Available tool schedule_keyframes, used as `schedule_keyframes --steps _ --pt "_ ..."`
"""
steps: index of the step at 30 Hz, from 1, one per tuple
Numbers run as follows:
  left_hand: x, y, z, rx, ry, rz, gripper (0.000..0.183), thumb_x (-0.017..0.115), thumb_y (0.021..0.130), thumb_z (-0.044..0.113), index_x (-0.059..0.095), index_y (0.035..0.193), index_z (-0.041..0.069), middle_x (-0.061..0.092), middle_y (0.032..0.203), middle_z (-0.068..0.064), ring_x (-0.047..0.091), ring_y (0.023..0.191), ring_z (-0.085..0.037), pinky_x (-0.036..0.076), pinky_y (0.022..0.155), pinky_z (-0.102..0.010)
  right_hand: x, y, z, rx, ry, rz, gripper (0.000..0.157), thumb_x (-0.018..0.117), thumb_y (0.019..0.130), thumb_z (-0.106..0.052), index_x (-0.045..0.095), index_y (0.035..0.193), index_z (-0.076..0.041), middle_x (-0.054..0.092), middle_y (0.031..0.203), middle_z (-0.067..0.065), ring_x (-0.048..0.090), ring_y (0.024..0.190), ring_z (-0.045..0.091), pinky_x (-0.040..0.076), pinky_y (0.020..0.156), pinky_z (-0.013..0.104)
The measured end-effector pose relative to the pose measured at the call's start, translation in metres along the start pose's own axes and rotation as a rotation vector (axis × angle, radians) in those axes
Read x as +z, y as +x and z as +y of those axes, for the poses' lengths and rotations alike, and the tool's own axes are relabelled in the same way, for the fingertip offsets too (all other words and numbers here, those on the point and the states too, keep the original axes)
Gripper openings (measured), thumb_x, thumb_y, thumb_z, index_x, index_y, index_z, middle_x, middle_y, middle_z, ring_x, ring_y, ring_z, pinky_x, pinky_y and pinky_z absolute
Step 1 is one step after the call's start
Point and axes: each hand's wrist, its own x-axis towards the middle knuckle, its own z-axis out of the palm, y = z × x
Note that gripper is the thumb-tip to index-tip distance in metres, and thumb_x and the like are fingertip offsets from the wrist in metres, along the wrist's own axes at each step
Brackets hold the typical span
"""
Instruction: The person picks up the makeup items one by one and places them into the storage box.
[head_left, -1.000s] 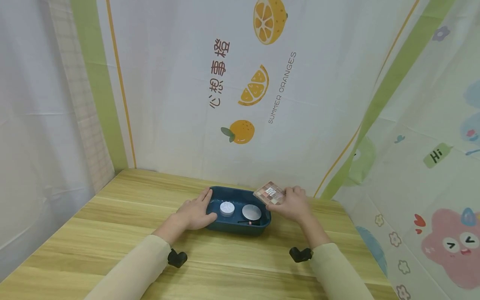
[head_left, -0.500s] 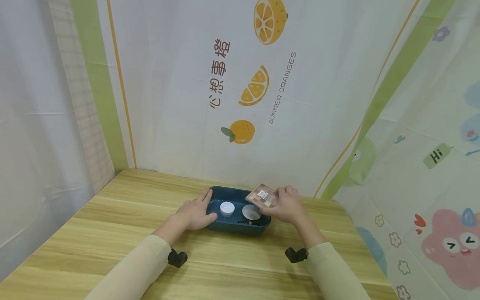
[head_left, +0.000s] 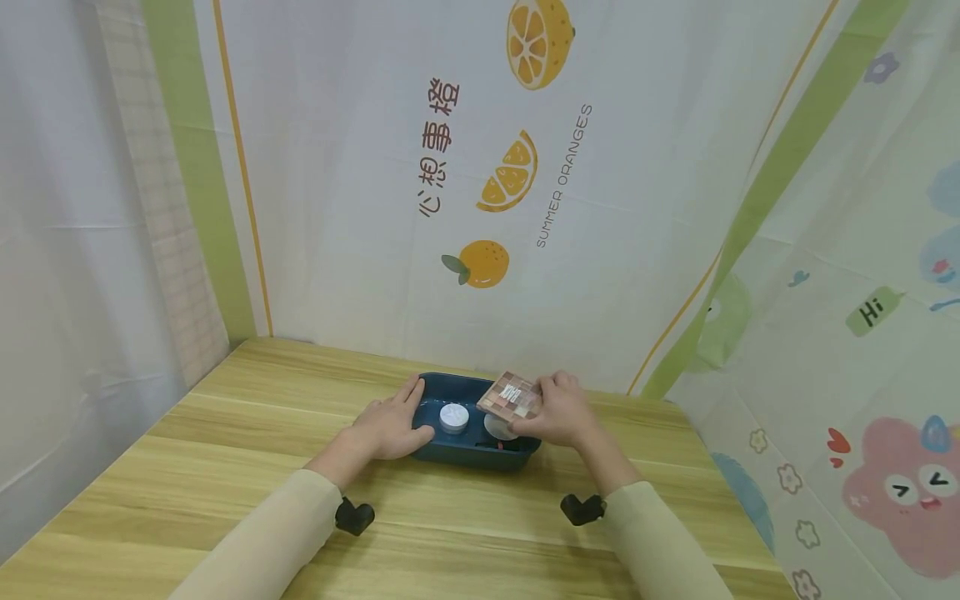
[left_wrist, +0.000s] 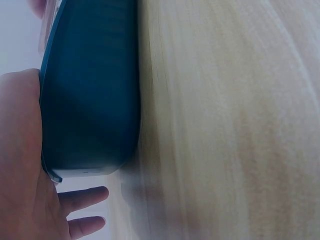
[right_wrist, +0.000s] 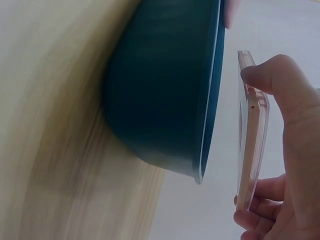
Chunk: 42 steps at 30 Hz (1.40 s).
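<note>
My right hand point(head_left: 562, 413) holds an eyeshadow palette point(head_left: 510, 395) with a checkered lid by its right edge, thumb on one side and fingers on the other. The palette hangs over the right half of a dark blue plastic bin point(head_left: 465, 455), apart from its rim in the right wrist view. My left hand point(head_left: 392, 427) rests over the bin's left end, palm at the rim and fingers extended. Inside the bin lie a white round case point(head_left: 453, 417) and a pale round disc point(head_left: 497, 428), partly covered by the palette. A thin dark item point(head_left: 491, 445) with a pinkish band lies by the front wall.
The bin stands on a wood-grain table point(head_left: 420, 533) near its back edge. A white curtain point(head_left: 337, 208) with printed oranges hangs right behind it. Another printed curtain point(head_left: 825, 375) hangs along the right side. A black wrist mount point(head_left: 354, 517) sticks out from each sleeve.
My right hand has moved left with the palette, from over the bin's right end to above the pale disc, covering more of it. My left hand and the bin have stayed put.
</note>
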Motion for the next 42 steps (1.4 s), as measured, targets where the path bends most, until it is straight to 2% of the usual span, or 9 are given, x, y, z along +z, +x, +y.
schedule_keyframes --steps 13,21,35,42 --pt "-0.001 0.000 0.001 -0.001 0.006 -0.006 0.095 0.053 0.101 0.047 0.017 0.176 0.000 0.013 0.185 -0.018 0.041 0.159 -0.052 0.028 0.130 -0.070 0.014 0.007 -0.016 -0.052 0.008 -0.078 0.100 0.084 0.068 -0.063 0.066 0.142 0.002 0.059 0.132 0.016 0.051 0.120 0.031 0.053 0.104 0.047" --pt "0.000 0.000 0.000 0.001 0.016 0.003 0.095 0.053 0.101 0.048 0.017 0.175 0.000 0.014 0.185 -0.018 0.042 0.159 -0.050 0.030 0.129 -0.070 0.021 0.011 -0.024 -0.066 0.030 -0.140 0.104 0.084 0.071 -0.062 0.063 0.150 0.002 0.058 0.141 0.018 0.051 0.129 0.033 0.052 0.111 0.049" --pt "0.000 0.000 0.000 -0.001 0.004 -0.001 0.094 0.054 0.103 0.046 0.017 0.175 0.000 0.013 0.185 -0.018 0.041 0.159 -0.052 0.028 0.130 -0.071 0.030 0.018 -0.030 -0.066 0.066 -0.180 0.096 0.087 0.074 -0.055 0.063 0.153 -0.006 0.058 0.151 0.018 0.053 0.136 0.035 0.052 0.113 0.053" --pt "-0.001 0.000 0.001 0.015 0.002 0.003 0.094 0.053 0.102 0.046 0.018 0.175 -0.001 0.014 0.185 -0.020 0.041 0.159 -0.053 0.029 0.129 -0.071 0.031 0.021 -0.031 -0.089 0.117 -0.164 0.089 0.091 0.075 -0.051 0.065 0.148 -0.007 0.062 0.144 0.016 0.056 0.132 0.033 0.051 0.115 0.053"
